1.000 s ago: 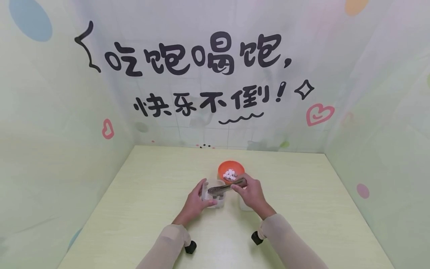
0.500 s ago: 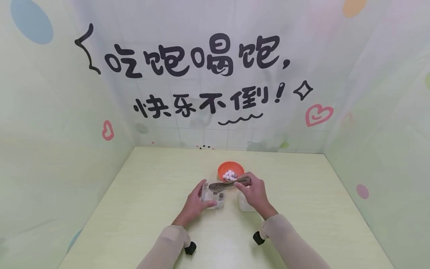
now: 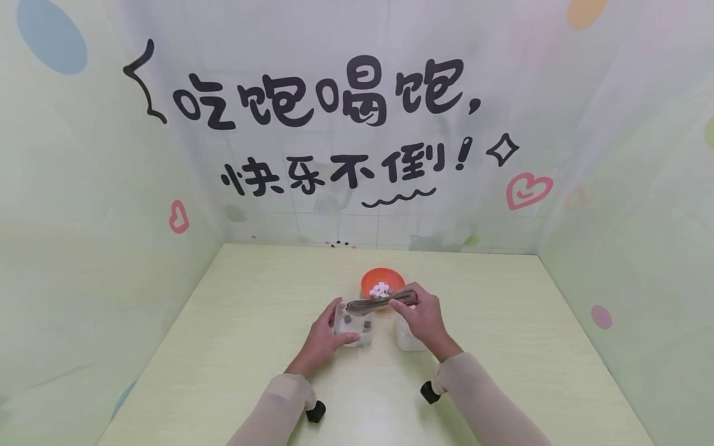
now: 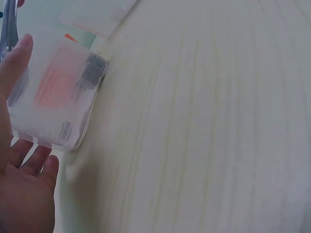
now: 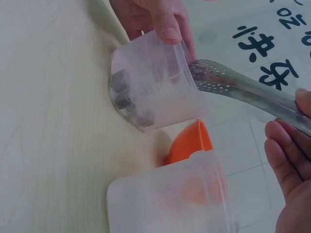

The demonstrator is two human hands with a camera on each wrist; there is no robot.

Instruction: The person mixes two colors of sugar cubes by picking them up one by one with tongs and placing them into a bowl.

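My left hand [image 3: 325,334] grips a translucent plastic container [image 5: 160,92] from its left side, thumb on the near wall. Several dark grey cubes [image 5: 122,92] lie in its bottom. In my right hand [image 3: 422,317] is a pair of metal tongs [image 3: 379,303] with perforated tips, which reach over the container's opening; whether they pinch a cube I cannot tell. An orange bowl [image 3: 383,272] with white and some grey cubes [image 3: 380,289] stands just behind the tongs. Below my right hand sits a second translucent container [image 3: 409,336], partly hidden by that hand.
All of this stands on a pale wood-grain table [image 3: 251,291]. Fabric walls [image 3: 357,217] printed with writing and hearts close in the table at the back and on both sides. A black block [image 3: 316,411] hangs at each sleeve cuff.
The tongs have drawn back up and slightly right from inside the container to its rim, and the grey cubes inside now show more clearly. My left hand stays in place.
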